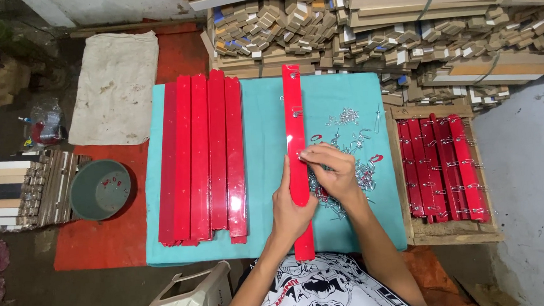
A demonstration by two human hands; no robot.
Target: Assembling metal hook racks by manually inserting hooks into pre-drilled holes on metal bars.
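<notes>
Fitting a small metal clip onto a red strip [295, 133] at mid-bench.

We steady the strip with our left hand [292, 213], palm down and fingers wrapped over its near half, while our right hand [330, 168] pinches a clip against the strip's right edge, fingertips closed on it. The strip lies lengthwise, near to far, on the teal cloth [264, 172]; one clip already shows near its far end. Loose clips [352, 142] lie scattered just right of it. Bare strips [201, 157] are stacked to the left; clipped ones fill the wooden tray [406, 226] on the right. By our judgement this strip is partly done, and the next clip would call for a firm hold and a square press on the edge.
</notes>
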